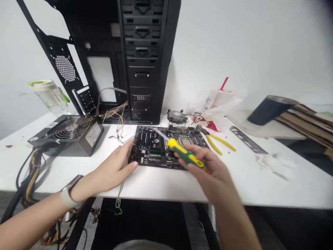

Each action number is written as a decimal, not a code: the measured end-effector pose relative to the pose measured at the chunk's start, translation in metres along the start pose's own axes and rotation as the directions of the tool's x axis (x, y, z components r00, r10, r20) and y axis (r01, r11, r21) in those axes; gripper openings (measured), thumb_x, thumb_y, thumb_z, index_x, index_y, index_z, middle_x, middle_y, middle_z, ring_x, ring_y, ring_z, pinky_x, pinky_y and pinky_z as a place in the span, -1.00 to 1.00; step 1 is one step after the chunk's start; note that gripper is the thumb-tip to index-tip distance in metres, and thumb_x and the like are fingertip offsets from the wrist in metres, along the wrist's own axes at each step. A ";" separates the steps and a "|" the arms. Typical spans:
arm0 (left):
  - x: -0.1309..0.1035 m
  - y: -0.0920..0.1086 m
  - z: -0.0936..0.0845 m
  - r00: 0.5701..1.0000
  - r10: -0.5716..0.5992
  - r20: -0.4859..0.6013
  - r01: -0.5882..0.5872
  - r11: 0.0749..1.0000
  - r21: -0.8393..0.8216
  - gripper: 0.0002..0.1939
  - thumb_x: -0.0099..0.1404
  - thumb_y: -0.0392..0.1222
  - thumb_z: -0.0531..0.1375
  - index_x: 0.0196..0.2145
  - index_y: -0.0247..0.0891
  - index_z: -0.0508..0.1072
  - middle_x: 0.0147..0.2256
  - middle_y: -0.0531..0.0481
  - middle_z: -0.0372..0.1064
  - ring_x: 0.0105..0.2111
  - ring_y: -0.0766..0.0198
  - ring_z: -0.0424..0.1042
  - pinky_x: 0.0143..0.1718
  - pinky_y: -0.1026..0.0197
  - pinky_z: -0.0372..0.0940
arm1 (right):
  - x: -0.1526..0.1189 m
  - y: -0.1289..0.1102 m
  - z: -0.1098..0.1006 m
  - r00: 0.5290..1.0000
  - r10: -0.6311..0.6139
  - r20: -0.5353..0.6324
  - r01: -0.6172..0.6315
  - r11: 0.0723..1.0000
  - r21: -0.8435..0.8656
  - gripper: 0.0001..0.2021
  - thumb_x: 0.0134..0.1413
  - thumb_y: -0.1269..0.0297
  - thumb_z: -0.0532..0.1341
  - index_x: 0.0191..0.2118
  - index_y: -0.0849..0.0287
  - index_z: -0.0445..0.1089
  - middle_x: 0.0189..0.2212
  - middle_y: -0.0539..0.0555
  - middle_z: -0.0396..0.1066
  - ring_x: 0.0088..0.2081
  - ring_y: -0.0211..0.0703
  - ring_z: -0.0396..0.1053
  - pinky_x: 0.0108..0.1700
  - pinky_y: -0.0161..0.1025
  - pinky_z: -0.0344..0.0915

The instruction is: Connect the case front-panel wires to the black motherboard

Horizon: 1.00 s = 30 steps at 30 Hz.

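A black motherboard [161, 161] with GIGABYTE lettering lies flat on the white table, near its front edge. My left hand [117, 166] grips the board's left edge, its thumb over the near left corner and some fingers hidden behind the edge. In my right hand [210, 168] is a screwdriver [189, 157] with a green and yellow handle. Its slightly blurred shaft slants up and left above the board; whether the tip touches anything I cannot tell. Thin wires [128, 140] run beside my left hand. Just right of the board rest yellow-handled pliers [218, 141].
Behind the board stands a tall black computer case [145, 80]. A power supply [71, 133] with bundled cables [32, 173] sits at left, near a clear bottle [49, 95]. A cooling fan [177, 116], plastic cup [217, 99], metal strip [247, 140] and stacked cardboard [307, 121] lie around.
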State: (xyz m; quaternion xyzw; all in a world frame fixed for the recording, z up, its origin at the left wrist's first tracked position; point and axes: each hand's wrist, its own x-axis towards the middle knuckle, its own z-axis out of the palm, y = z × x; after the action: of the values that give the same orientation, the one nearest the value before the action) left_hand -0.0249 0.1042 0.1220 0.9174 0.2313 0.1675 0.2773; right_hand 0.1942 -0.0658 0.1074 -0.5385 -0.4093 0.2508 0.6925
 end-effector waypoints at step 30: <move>0.009 0.024 -0.037 0.939 -0.233 -0.252 0.342 0.568 0.749 -0.52 0.40 -0.05 -0.06 0.05 -0.45 0.40 -0.13 -0.42 0.47 -0.22 -0.22 0.54 -0.26 -0.12 0.42 | 0.010 -0.030 0.021 0.549 -0.258 0.795 0.623 0.760 -0.184 -0.87 0.19 0.30 0.21 -0.33 0.23 0.43 -0.46 0.05 0.43 -0.42 -0.28 0.35 -0.35 -0.32 0.30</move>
State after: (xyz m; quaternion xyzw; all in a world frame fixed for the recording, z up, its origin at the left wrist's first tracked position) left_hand -0.0255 0.1067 0.1671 0.8828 0.4440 0.0595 -0.1417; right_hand 0.1794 -0.0549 0.1405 -0.4107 -0.8204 0.1539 0.3669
